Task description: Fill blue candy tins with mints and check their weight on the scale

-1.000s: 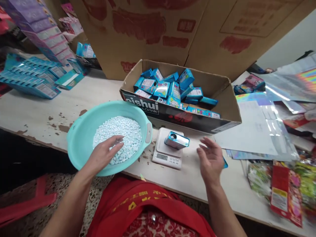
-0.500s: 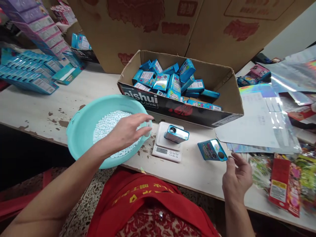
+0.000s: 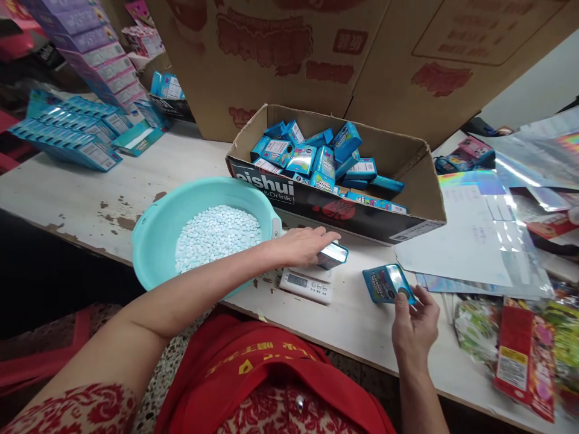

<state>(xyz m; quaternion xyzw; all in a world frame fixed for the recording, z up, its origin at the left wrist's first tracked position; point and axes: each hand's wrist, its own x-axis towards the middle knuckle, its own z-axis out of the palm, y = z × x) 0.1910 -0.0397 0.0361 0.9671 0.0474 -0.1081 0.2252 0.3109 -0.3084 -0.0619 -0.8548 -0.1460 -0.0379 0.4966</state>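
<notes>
So my left hand [image 3: 304, 246] is laid over the little metal tin [image 3: 333, 255] sitting on the small scale [image 3: 306, 283]. My fingers are curled down over the tin's top and near end, thumb tucked out of sight, so I can't tell if I'm actually gripping it or just resting on it. The scale's display is lit, too small to read.

At about 3 o'clock from the scale, my right hand [image 3: 414, 328] has its fingertips [image 3: 408, 299] on the near edge of a blue printed lid [image 3: 388, 283] lying flat on the table [image 3: 90, 199], fingers loosely bunched, not clamped.

At 9 o'clock from the scale is the teal basin [image 3: 156, 238] full of white tablets [image 3: 216, 234]. At 12 o'clock is the open cardboard box [image 3: 420, 193] piled with blue packs [image 3: 316, 160]. Shiny holographic sheets [image 3: 493, 241] are over at 2 o'clock.
</notes>
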